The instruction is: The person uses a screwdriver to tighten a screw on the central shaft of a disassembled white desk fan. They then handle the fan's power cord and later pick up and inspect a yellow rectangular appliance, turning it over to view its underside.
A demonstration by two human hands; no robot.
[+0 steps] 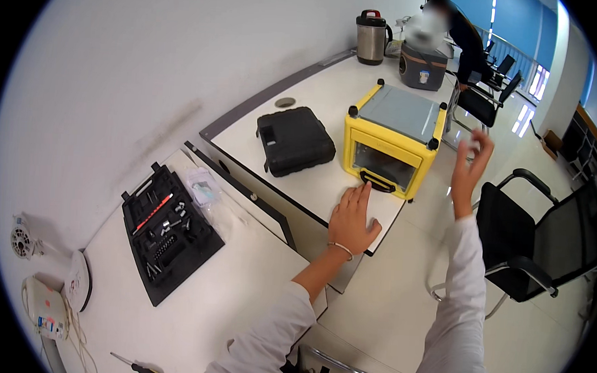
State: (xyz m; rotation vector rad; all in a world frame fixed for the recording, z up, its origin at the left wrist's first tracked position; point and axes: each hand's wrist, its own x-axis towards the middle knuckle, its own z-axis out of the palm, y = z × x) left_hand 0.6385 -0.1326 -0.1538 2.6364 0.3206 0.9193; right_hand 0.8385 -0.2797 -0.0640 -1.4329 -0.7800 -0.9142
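A yellow-framed box (390, 140) with a grey top, black corner knobs and a clear front door stands on the far white table. A black handle (378, 182) sits low on its front. My left hand (353, 220) reaches toward that handle, fingers stretched out and palm down, with the fingertips at its near edge. Whether they press on it I cannot tell. My right hand (472, 165) is raised in the air to the right of the box, apart from it, fingers spread and slightly bent, with nothing in it.
Left of the box lies a black case (295, 140). An open tool case (164, 233) and a screwdriver (139, 367) rest on the nearer table (238, 305). A steel jug (371, 38) and a grey cooler box (423, 66) stand behind. Black chairs (532, 232) and a person (465, 36) are at right.
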